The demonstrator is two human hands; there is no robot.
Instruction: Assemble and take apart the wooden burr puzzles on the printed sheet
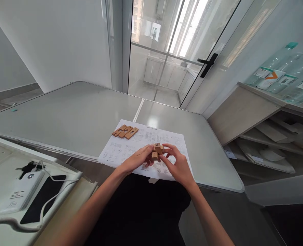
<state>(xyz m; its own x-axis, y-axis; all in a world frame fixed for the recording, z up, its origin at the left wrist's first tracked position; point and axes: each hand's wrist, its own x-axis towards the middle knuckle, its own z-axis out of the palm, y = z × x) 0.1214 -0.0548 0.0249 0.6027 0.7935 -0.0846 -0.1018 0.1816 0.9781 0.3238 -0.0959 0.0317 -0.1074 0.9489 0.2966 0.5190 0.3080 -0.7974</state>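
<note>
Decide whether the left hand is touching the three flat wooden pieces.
Apart: the head view shows a strip of printed paper between the left hand and the flat wooden pieces.

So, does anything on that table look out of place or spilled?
One small oddity: a teal bit lies alone near the left edge of the table, well away from the held wooden blocks and printed sheet. I see no spill.

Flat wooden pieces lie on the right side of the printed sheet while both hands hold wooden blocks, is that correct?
No, the head view shows the flat wooden pieces on the left side of the printed sheet. The left hand and right hand do hold wooden blocks.
</note>
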